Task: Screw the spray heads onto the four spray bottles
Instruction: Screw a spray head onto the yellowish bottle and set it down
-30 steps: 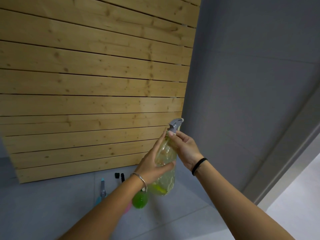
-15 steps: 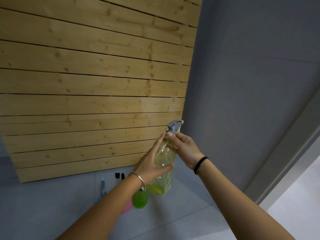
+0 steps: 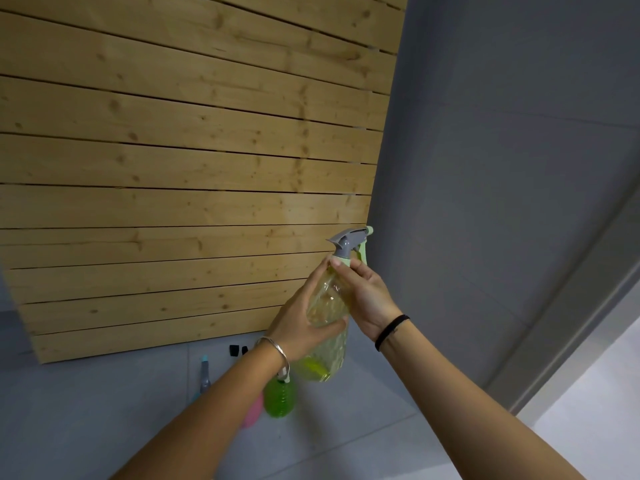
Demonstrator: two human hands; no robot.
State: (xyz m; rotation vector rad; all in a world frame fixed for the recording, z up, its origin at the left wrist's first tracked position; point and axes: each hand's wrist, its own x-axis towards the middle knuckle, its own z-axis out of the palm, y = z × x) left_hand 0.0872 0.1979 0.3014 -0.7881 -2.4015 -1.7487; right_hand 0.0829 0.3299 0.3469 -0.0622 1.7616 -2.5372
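A clear yellow spray bottle (image 3: 327, 327) is held up in the air in front of a wooden slat panel (image 3: 180, 161), tilted slightly with its base toward the camera. On its neck sits a grey and pale green spray head (image 3: 349, 243), nozzle pointing right. The left hand (image 3: 304, 323) has its grip closed around the bottle's body, thumb across the near side and fingers reaching up toward the shoulder. The right hand (image 3: 367, 299) has its grip closed on the collar at the base of the spray head, fingertips pinching just under the grey part. The two hands touch the bottle from opposite sides, the right one higher.

A metal bangle (image 3: 277, 351) circles the left wrist and a black band (image 3: 393, 332) the right.

Below, on the grey floor (image 3: 86, 410), a green bottle (image 3: 280, 396) lies just behind the left forearm, with a pink bottle (image 3: 254, 412) partly hidden beside it. Further left lies a loose spray head with a blue tip (image 3: 204, 374). Two small black pieces (image 3: 237, 350) sit at the foot of the panel.
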